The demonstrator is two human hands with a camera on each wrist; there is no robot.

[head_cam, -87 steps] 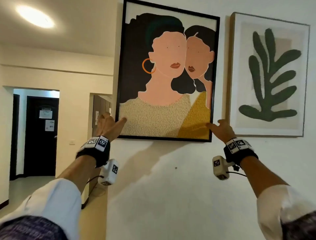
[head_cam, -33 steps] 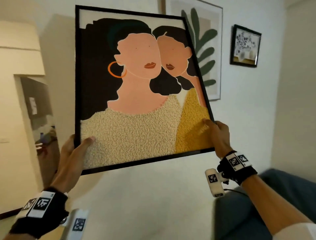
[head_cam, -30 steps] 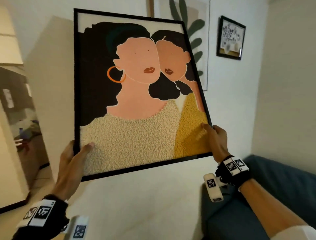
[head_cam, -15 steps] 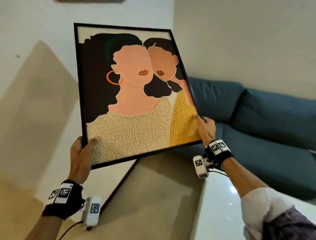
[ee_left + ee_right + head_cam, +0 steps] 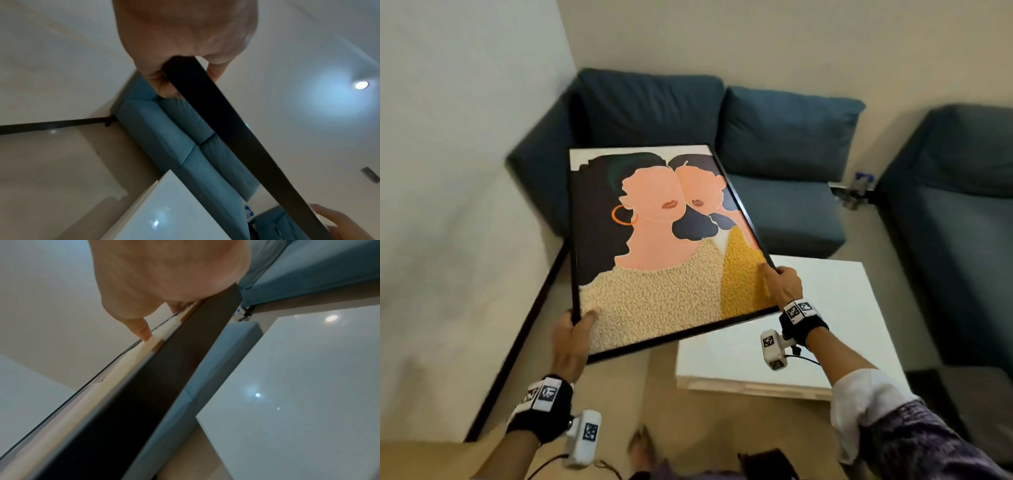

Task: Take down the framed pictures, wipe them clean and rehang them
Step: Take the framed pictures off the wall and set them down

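The black-framed picture of two women [image 5: 654, 246] is off the wall and tilted back, held in the air over the floor and the near corner of the white table [image 5: 835, 308]. My left hand [image 5: 573, 337] grips its lower left corner, thumb on the front. My right hand [image 5: 782, 284] grips the lower right corner. In the left wrist view my left hand [image 5: 180, 53] pinches the dark frame edge [image 5: 236, 138]. Seen from the right wrist, my right hand [image 5: 162, 288] clamps the frame edge [image 5: 164, 386], one finger on the front.
A blue sofa [image 5: 774, 154] fills the corner behind the picture, and a second blue sofa [image 5: 955, 212] stands at the right. A small side table with a bottle [image 5: 854, 192] sits between them. White wall [image 5: 448, 171] with a dark skirting board runs along the left.
Both hands have lifted the picture off the wall, turned right with it and lowered it. My view has dropped from the wall to the sofas and white table.
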